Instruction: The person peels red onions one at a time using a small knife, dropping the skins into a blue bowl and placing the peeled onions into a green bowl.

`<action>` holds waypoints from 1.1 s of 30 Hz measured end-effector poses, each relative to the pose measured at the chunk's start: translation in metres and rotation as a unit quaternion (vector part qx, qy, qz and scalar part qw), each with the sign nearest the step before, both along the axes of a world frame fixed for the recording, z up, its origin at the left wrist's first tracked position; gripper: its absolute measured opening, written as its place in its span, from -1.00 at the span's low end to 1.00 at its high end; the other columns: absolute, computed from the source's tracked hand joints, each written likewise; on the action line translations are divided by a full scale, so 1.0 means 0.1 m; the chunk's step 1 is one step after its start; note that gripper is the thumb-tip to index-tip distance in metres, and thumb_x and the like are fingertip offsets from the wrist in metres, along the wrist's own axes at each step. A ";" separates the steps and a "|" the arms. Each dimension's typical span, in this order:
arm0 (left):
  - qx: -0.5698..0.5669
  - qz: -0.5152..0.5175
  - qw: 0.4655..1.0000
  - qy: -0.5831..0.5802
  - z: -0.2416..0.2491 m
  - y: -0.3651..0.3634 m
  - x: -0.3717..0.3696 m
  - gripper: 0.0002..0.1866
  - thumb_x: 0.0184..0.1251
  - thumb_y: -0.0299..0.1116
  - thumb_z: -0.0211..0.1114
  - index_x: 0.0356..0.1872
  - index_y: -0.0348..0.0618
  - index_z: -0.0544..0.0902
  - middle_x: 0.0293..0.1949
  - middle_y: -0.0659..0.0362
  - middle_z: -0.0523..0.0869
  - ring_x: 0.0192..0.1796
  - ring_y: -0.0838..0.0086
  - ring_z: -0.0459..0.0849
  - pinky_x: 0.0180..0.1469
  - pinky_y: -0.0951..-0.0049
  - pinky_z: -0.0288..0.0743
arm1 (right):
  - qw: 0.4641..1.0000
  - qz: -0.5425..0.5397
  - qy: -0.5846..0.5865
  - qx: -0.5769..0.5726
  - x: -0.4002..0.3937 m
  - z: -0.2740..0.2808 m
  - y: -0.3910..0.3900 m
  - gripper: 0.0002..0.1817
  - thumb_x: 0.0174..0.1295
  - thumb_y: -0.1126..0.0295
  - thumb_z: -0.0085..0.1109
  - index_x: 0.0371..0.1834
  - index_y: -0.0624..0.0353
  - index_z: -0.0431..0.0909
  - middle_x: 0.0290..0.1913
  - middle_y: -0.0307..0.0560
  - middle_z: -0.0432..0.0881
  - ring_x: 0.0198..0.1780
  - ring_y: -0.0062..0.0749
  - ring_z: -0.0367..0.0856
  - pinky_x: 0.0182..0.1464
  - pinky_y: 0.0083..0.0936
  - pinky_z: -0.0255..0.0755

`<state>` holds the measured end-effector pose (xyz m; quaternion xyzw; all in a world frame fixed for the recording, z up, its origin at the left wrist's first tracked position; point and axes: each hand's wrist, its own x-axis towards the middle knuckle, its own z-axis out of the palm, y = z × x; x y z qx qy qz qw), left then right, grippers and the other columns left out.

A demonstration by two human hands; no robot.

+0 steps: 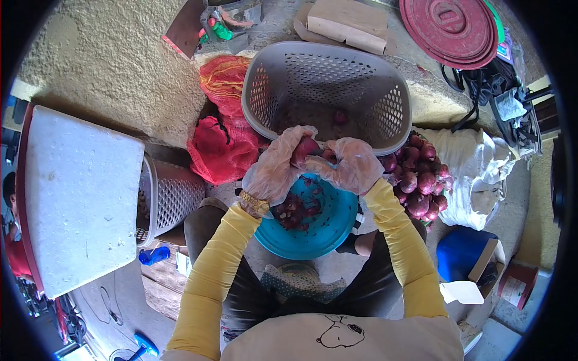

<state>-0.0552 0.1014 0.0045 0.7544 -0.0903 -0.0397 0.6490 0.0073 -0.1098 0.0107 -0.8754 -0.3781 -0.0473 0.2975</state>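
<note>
My left hand, in a clear plastic glove with a gold watch at the wrist, is wrapped round a red onion. Close against it, my right hand, gloved the same way, has its fingers curled in. Something small and dark shows between those fingers, too hidden to name. Below both hands, a turquoise basin holds onion skins and scraps. Just beyond them stands a grey perforated basket with one red onion and dark bits on its bottom.
A pile of red onions lies at the right beside a white sack. Red mesh bags sit left of the basket. A second perforated basket stands near a white board. A maroon lid rests on the ledge.
</note>
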 end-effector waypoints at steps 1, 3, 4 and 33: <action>-0.001 0.005 1.000 0.019 0.01 0.00 0.00 -0.62 0.61 -0.53 0.14 0.38 -0.23 0.44 0.14 0.15 0.58 0.14 0.48 0.59 0.21 0.49 0.55 | 1.000 0.010 -0.005 0.008 -0.01 0.00 0.01 -0.34 0.11 -0.22 0.52 -0.27 0.31 0.73 -0.48 0.10 0.68 -0.40 0.10 0.68 -0.29 -0.12 0.54; 0.065 0.020 0.997 -0.045 0.09 -0.02 -0.02 -0.54 0.50 -0.55 0.26 0.38 -0.21 0.44 0.15 0.14 0.60 0.15 0.41 0.63 0.21 0.45 0.56 | 1.000 0.020 -0.009 0.015 -0.01 0.01 0.01 -0.35 0.10 -0.21 0.52 -0.26 0.29 0.74 -0.49 0.08 0.68 -0.42 0.08 0.68 -0.30 -0.13 0.54; 0.132 0.029 0.982 -0.129 0.13 -0.03 -0.03 -0.47 0.42 -0.56 0.33 0.38 -0.19 0.44 0.16 0.12 0.62 0.15 0.36 0.66 0.22 0.42 0.56 | 1.000 0.027 0.004 0.010 -0.01 0.04 0.00 -0.35 0.10 -0.26 0.48 -0.26 0.23 0.74 -0.47 0.08 0.67 -0.37 0.09 0.69 -0.28 -0.10 0.54; 0.006 0.024 1.000 0.004 0.01 -0.03 -0.01 -0.62 0.78 -0.25 -0.04 0.38 -0.28 0.44 0.21 0.16 0.57 0.12 0.51 0.60 0.19 0.52 0.59 | 0.998 -0.024 0.053 0.007 -0.01 0.07 0.00 -0.25 0.14 -0.31 0.44 -0.24 0.36 0.72 -0.38 0.25 0.68 -0.29 0.18 0.69 -0.21 -0.06 0.53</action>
